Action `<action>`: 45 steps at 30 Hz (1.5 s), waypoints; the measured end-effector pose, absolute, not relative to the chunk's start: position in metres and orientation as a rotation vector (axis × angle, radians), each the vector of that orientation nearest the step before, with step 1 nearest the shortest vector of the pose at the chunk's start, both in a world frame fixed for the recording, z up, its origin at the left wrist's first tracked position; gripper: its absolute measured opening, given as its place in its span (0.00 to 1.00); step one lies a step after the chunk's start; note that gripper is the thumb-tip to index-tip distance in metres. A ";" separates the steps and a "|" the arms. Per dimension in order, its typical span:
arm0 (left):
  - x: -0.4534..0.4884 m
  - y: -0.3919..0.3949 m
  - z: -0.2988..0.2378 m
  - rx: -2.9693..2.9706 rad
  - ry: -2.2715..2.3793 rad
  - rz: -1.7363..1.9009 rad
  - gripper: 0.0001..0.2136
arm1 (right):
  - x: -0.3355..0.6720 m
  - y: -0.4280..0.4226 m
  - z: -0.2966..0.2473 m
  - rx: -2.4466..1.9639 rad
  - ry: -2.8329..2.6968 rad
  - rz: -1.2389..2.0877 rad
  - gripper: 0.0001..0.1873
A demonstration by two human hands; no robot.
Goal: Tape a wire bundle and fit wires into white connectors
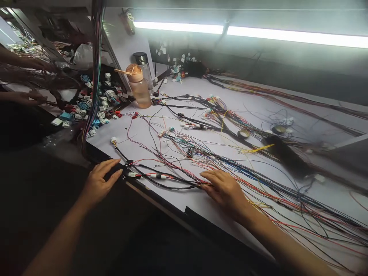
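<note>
A peach-lidded bottle (140, 92) stands between connector pile (101, 114) and wires (244, 170).

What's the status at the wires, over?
Left hand: grip open, by table edge. Right hand at wires, grip unclear. Wires spread across table. Bottles beyond both hands.

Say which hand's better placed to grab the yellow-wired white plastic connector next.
Probably left: the left hand looks empty and open, near the yellow-wired white plastic connector; the right hand is farther off, at the black-wrapped wire branch.
</note>
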State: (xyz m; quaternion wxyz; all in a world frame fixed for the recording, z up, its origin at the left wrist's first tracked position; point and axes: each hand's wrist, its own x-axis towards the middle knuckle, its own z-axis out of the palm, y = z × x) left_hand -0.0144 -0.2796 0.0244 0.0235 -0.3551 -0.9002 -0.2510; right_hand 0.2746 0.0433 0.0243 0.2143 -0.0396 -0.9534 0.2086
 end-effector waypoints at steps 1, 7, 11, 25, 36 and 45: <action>-0.015 -0.280 0.022 -1.100 -2.783 -0.790 0.21 | 0.277 0.036 0.020 -0.115 -2.660 0.560 0.15; -0.014 -0.268 0.017 -1.182 -2.685 -0.772 0.21 | 0.277 0.014 0.001 -0.205 -2.663 0.441 0.13; -0.014 -0.262 0.008 -1.292 -2.673 -0.669 0.19 | 0.274 0.012 -0.007 -0.248 -2.625 0.453 0.08; -0.039 -0.254 0.003 -1.343 -2.493 -0.464 0.13 | 0.271 0.009 -0.011 -0.235 -2.511 0.479 0.05; -0.015 -0.208 0.050 -1.480 -2.344 -0.808 0.17 | 0.264 0.009 -0.016 -0.248 -2.408 0.414 0.04; 0.068 -0.134 0.012 -2.250 -1.751 -0.365 0.21 | 0.262 0.008 -0.013 -0.286 -2.416 0.377 0.04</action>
